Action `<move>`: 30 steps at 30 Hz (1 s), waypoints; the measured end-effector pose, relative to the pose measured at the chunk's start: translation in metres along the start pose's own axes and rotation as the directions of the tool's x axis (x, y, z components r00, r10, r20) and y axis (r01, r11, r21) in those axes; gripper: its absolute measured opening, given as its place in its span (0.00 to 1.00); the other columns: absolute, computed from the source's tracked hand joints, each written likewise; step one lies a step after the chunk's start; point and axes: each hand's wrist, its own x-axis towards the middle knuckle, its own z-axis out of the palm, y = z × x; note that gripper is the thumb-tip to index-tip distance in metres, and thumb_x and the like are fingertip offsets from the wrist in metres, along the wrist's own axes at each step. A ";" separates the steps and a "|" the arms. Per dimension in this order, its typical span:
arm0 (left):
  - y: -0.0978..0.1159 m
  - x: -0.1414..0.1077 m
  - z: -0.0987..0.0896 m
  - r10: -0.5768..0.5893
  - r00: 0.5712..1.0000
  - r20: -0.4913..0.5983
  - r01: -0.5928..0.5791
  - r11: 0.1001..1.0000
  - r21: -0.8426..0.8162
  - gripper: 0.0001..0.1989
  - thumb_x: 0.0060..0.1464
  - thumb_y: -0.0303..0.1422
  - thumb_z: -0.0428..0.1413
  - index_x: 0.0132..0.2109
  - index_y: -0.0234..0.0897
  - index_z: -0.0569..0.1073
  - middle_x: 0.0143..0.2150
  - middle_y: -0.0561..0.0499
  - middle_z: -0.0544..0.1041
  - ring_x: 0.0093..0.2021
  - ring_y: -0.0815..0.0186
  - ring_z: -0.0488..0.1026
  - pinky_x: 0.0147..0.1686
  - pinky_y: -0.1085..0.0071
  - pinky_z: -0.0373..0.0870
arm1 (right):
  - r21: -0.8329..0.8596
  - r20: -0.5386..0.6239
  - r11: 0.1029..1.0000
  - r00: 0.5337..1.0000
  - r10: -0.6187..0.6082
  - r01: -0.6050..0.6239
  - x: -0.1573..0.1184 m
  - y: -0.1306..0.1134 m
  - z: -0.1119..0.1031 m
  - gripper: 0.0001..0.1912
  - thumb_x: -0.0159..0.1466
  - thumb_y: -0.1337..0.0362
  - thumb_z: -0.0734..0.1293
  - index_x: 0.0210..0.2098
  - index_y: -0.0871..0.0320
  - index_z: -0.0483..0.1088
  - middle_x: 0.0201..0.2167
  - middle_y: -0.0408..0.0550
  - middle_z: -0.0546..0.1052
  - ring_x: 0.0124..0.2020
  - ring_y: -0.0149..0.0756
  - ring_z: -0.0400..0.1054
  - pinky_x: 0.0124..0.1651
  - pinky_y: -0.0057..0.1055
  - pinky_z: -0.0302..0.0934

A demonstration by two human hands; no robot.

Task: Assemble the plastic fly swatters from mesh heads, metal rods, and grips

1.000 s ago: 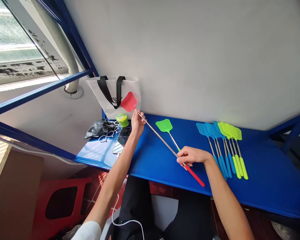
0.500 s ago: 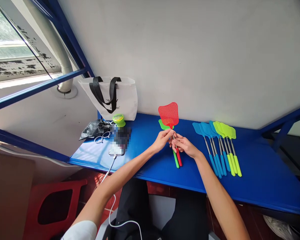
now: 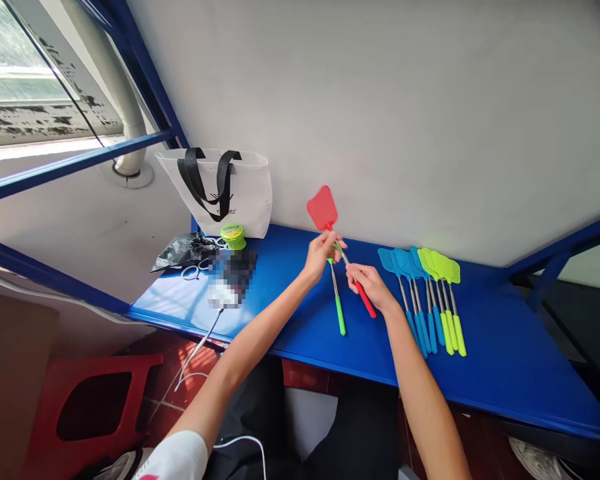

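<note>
My right hand (image 3: 371,287) is closed around the top of the red handle of a red plastic fly swatter (image 3: 323,208), whose mesh head tilts up and left with its metal shaft passing my left hand. My left hand (image 3: 321,257) is closed at the neck of a green fly swatter (image 3: 339,310), hiding nearly all its mesh head. That swatter's green handle points down toward the tabletop. To the right, several blue and yellow-green fly swatters (image 3: 420,300) lie side by side, apart from both hands.
A blue table (image 3: 505,360) runs along a white wall. At its left stand a white tote bag (image 3: 220,193) with black handles, a green spool (image 3: 233,235), scissors (image 3: 193,272), a black plastic bag (image 3: 183,252) and a blurred phone (image 3: 230,280) with a white cable (image 3: 200,347).
The red swatter has moved from beside the tote bag to above the green swatter, and now its handle has parted to the right. The green swatter has been lifted from its place on the table.
</note>
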 end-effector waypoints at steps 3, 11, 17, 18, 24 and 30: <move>0.032 0.017 -0.031 0.085 0.968 -0.238 -0.110 0.989 -0.097 0.24 0.63 0.53 0.69 0.38 0.36 0.75 0.30 0.54 0.78 0.19 0.75 0.65 0.21 0.74 0.62 | -0.050 0.279 0.992 0.952 0.123 -0.114 -0.007 -0.012 0.005 0.31 0.71 0.35 0.71 0.29 0.56 0.71 0.21 0.44 0.75 0.21 0.29 0.58 0.26 0.30 0.49; 0.110 0.028 -0.099 0.234 0.833 -0.502 -0.423 0.853 -0.305 0.17 0.83 0.40 0.47 0.42 0.38 0.67 0.25 0.63 0.66 0.18 0.76 0.51 0.22 0.74 0.50 | -0.168 0.654 0.961 0.704 0.277 -0.222 -0.015 -0.023 0.014 0.28 0.71 0.38 0.71 0.32 0.57 0.74 0.24 0.43 0.77 0.22 0.29 0.59 0.27 0.28 0.51; 0.079 0.031 -0.089 0.244 0.808 -0.537 -0.386 0.907 -0.168 0.18 0.84 0.38 0.41 0.41 0.41 0.63 0.26 0.62 0.68 0.19 0.74 0.57 0.22 0.72 0.52 | -0.606 -0.109 0.794 0.993 -0.036 -0.038 -0.008 0.003 -0.019 0.28 0.78 0.40 0.60 0.33 0.54 0.74 0.27 0.45 0.76 0.28 0.37 0.66 0.34 0.32 0.51; 0.075 0.031 -0.087 0.252 0.808 -0.533 -0.382 0.912 -0.148 0.18 0.84 0.38 0.41 0.41 0.41 0.64 0.27 0.61 0.69 0.19 0.75 0.58 0.22 0.73 0.53 | -0.701 -0.201 0.711 0.971 -0.127 -0.052 -0.007 0.007 -0.023 0.27 0.80 0.42 0.58 0.35 0.53 0.75 0.29 0.47 0.78 0.29 0.39 0.68 0.33 0.33 0.49; 0.065 0.027 -0.080 0.283 0.791 -0.542 -0.389 0.917 -0.089 0.23 0.75 0.53 0.57 0.38 0.41 0.64 0.28 0.58 0.74 0.18 0.76 0.60 0.20 0.76 0.57 | -0.876 -0.231 0.482 0.884 -0.406 -0.008 -0.005 0.021 -0.021 0.28 0.83 0.46 0.54 0.39 0.53 0.77 0.31 0.50 0.81 0.29 0.41 0.71 0.31 0.34 0.45; 0.015 -0.006 -0.019 0.212 0.951 -0.225 -0.233 0.970 -0.072 0.30 0.61 0.62 0.66 0.38 0.39 0.69 0.37 0.50 0.83 0.19 0.78 0.59 0.18 0.77 0.54 | -0.886 -0.245 0.463 0.834 -0.494 0.015 0.008 0.030 0.012 0.30 0.84 0.47 0.53 0.39 0.53 0.78 0.29 0.51 0.82 0.28 0.40 0.74 0.31 0.34 0.47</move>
